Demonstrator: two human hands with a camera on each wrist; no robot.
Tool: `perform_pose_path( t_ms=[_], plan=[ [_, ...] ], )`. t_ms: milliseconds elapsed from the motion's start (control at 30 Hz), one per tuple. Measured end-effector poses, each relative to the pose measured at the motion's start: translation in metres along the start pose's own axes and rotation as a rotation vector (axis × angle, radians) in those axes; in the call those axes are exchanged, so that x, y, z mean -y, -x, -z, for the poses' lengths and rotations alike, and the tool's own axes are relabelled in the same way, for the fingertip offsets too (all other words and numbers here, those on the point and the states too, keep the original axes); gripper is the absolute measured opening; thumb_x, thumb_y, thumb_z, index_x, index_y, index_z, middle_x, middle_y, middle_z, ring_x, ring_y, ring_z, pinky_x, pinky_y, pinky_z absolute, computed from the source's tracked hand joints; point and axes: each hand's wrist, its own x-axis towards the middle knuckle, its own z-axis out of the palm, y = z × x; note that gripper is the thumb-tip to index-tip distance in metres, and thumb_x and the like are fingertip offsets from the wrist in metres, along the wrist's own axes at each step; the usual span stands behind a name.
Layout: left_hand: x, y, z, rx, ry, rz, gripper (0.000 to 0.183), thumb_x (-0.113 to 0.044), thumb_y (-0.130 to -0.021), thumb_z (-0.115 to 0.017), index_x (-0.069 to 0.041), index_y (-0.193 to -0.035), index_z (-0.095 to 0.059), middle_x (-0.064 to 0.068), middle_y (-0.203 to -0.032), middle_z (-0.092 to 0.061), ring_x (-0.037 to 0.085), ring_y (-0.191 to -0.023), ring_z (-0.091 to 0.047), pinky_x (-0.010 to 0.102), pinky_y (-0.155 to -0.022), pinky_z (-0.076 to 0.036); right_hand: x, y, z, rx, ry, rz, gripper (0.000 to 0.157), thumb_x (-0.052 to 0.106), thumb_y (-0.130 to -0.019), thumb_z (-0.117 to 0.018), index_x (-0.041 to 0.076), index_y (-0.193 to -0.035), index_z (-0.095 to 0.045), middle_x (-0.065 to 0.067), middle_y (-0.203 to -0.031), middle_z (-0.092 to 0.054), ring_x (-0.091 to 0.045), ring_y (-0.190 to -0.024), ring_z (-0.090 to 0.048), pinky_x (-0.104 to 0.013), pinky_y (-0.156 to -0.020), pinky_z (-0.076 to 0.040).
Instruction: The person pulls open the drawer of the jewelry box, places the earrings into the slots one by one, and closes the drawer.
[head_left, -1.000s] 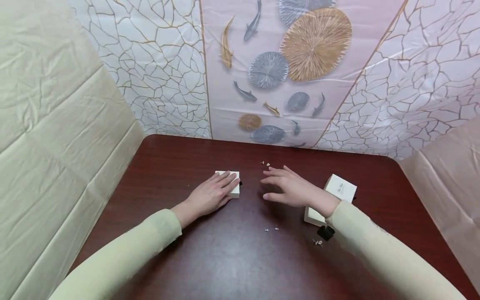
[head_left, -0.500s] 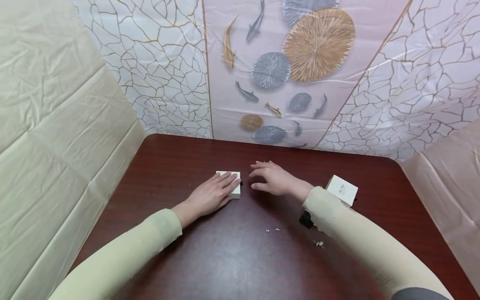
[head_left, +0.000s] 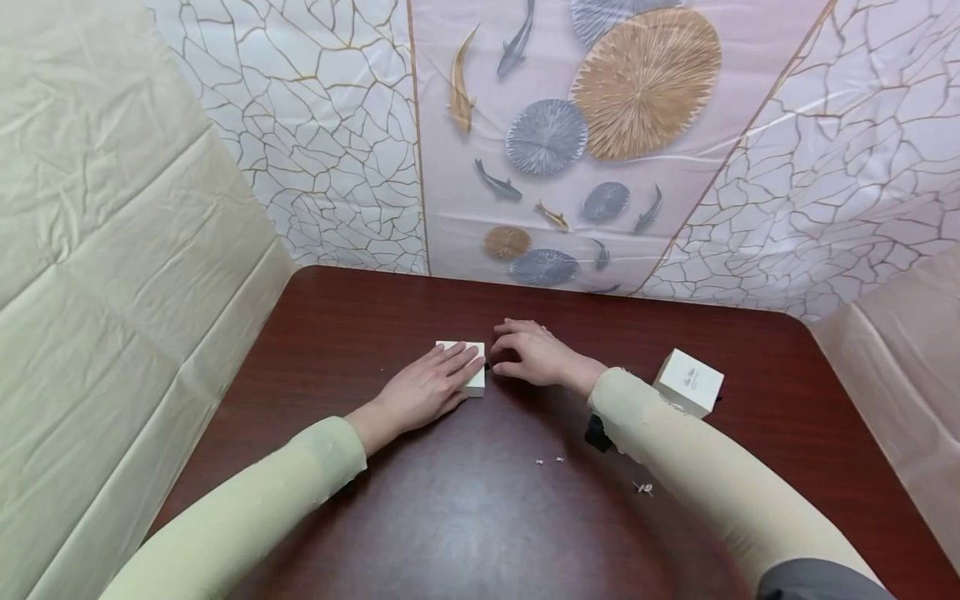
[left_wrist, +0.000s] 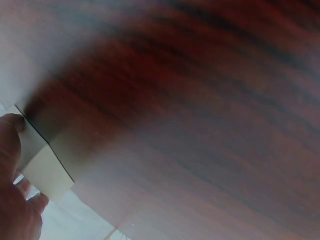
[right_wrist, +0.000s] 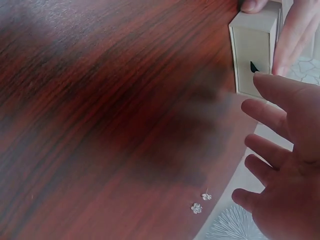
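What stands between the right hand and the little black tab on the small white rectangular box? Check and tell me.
Nothing visible. In the right wrist view, a fingertip of the right hand appears right by the little black tab. The left hand rests on the small white rectangular box but leaves the tab uncovered.

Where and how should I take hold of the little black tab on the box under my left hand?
I'd pinch the black tab by its outer tip, coming from the right with the right hand. It pokes out from the right side of the box, while the left hand rests on top, so that side looks easiest.
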Motion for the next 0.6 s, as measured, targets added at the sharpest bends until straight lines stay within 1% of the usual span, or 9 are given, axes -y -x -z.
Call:
perform_pose_path(
  t_ms=[167, 367, 533, 600],
  plan=[
    [0.002, 0.000, 0.000, 0.016, -0.002, -0.002, 0.060, -0.031, -0.107, -0.067, -0.009, -0.160, -0.050, 0.014, -0.162, -0.051, 0.033, -0.151, -0.048, 0.051, -0.123, -0.040, -0.001, -0.005, -0.003, -0.017, -0.018, 0.023, 0.031, 0.027, -0.102, -0.075, 0.007, -0.126, -0.076, -0.023, -0.160, -0.050, -0.044, -0.157, -0.034, -0.076, -0.118, -0.032],
    [0.005, 0.001, 0.001, 0.017, -0.015, -0.005, 0.060, -0.031, -0.107, -0.068, -0.009, -0.160, -0.051, 0.014, -0.161, -0.052, 0.033, -0.150, -0.048, 0.051, -0.122, -0.041, -0.001, -0.011, -0.007, -0.032, -0.061, 0.049, 0.023, 0.023, -0.101, -0.075, 0.006, -0.117, -0.077, -0.024, -0.158, -0.052, -0.044, -0.156, -0.035, -0.069, -0.125, -0.025],
    [0.008, 0.005, 0.001, 0.008, -0.016, -0.003, 0.060, -0.032, -0.107, -0.068, -0.008, -0.159, -0.052, 0.014, -0.160, -0.053, 0.032, -0.150, -0.049, 0.052, -0.122, -0.041, 0.001, -0.014, -0.011, -0.052, -0.069, 0.070, 0.015, 0.020, -0.100, -0.075, 0.008, -0.109, -0.078, -0.025, -0.155, -0.055, -0.046, -0.153, -0.039, -0.067, -0.125, -0.026],
    [0.008, 0.005, 0.002, 0.003, -0.013, -0.006, 0.059, -0.032, -0.107, -0.067, -0.008, -0.159, -0.051, 0.014, -0.160, -0.053, 0.032, -0.150, -0.049, 0.052, -0.122, -0.041, 0.002, -0.014, -0.012, -0.053, -0.075, 0.067, 0.014, 0.020, -0.100, -0.075, 0.009, -0.108, -0.078, -0.024, -0.155, -0.055, -0.045, -0.154, -0.039, -0.066, -0.126, -0.025]
  ],
)
